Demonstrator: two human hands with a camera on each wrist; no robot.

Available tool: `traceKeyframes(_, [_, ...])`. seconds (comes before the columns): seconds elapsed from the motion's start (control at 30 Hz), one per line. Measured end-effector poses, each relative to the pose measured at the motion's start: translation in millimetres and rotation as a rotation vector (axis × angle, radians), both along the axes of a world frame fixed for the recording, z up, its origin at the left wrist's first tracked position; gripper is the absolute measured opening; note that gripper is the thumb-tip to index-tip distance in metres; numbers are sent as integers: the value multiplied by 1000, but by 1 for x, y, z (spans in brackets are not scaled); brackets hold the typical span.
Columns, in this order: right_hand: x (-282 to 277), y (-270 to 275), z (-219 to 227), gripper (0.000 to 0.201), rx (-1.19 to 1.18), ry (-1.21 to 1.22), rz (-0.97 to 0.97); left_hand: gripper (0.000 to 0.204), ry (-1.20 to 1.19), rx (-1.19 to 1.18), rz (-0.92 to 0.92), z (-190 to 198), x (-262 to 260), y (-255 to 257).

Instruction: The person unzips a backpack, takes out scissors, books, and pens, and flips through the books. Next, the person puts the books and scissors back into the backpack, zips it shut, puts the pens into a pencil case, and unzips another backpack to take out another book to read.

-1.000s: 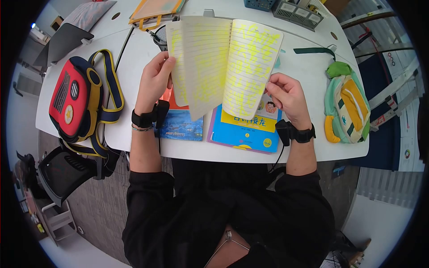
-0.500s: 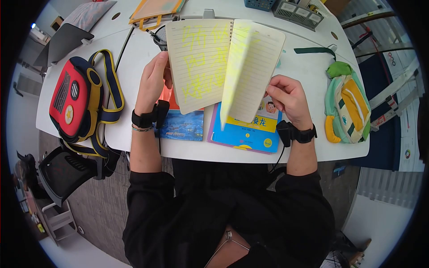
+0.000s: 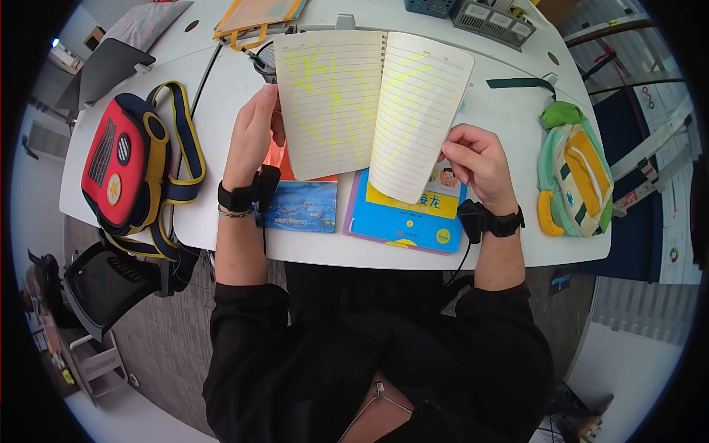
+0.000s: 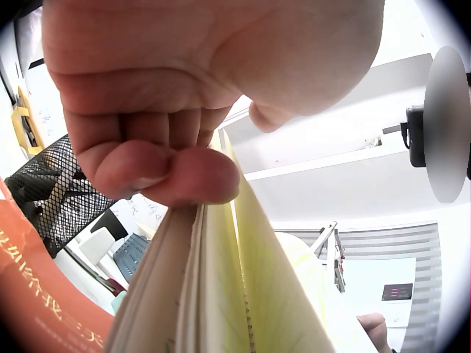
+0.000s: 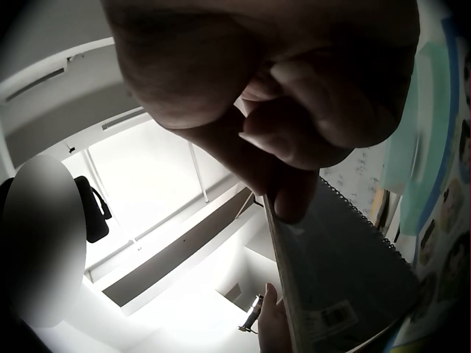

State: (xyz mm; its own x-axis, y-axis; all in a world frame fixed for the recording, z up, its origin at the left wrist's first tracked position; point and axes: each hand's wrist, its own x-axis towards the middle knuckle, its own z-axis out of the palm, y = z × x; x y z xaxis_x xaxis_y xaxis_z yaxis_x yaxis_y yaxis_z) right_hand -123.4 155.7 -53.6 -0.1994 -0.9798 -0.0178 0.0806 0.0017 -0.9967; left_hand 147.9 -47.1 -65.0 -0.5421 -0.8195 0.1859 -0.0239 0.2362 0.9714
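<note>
An open spiral notebook (image 3: pixel 332 111) with lined pages and yellow highlighter strokes is raised over the table's books. My left hand (image 3: pixel 255 133) grips its left edge; in the left wrist view the curled fingers (image 4: pixel 195 176) lie against the page edges. My right hand (image 3: pixel 478 159) pinches the right edge between thumb and fingers. From the right wrist, the dark back cover (image 5: pixel 346 265) and the coil show below that hand. Beneath the notebook lie a blue and yellow book (image 3: pixel 406 221), a book with a blue picture cover (image 3: pixel 303 207) and an orange one (image 4: pixel 44 287), all partly covered.
A red and navy bag (image 3: pixel 118 162) lies at the left, a green and yellow bag (image 3: pixel 576 177) at the right. Behind the notebook's left corner stands a mesh pen holder (image 3: pixel 264 63). Farther back are an orange-edged bag (image 3: pixel 258 13) and a grey basket (image 3: pixel 491 26).
Pages of the notebook have turned over from right to left, so a different spread with sparser yellow lines shows. Both hands stay at its edges; the left thumb has shifted slightly outward.
</note>
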Motion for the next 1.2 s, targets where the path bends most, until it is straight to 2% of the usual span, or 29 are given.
traceKeyframes(0.57, [-1,0,0,12,7,-66,-10,51,1,-17,-9,-2,0,-2])
traceKeyframes(0.8, [-5,0,-3,12,-11,-100,-53,32,-41,-32,-32,5,-1,5])
traceKeyframes(0.87, [-4,-2,-6,18,-96,-100,-74,31,-42,-31,-54,4,-2,9])
traceKeyframes(0.9, [-1,-2,-5,18,-98,-99,-74,31,11,-122,-76,2,-4,12])
traceKeyframes(0.93, [3,-3,-4,30,-127,-120,-48,32,65,-213,-98,2,-5,14])
traceKeyframes(0.97, [6,-2,-3,44,-157,-142,-22,35,47,-181,-203,5,-3,17])
traceKeyframes(1.0, [7,0,-6,44,-162,-141,-24,39,30,-150,-311,9,0,22])
traceKeyframes(1.03, [8,3,-10,57,-170,-67,76,51,64,-287,-603,-1,-8,31])
traceKeyframes(1.07, [9,5,-13,72,-172,5,180,64,-8,-411,-726,4,-19,41])
traceKeyframes(1.13, [9,6,-13,78,-144,42,204,68,-143,-705,-762,6,-38,66])
traceKeyframes(1.17, [8,6,-13,83,-116,75,227,68,-140,-705,-759,5,-41,73])
traceKeyframes(1.2, [6,6,-8,69,-52,126,204,69,-228,-773,-745,3,-43,79])
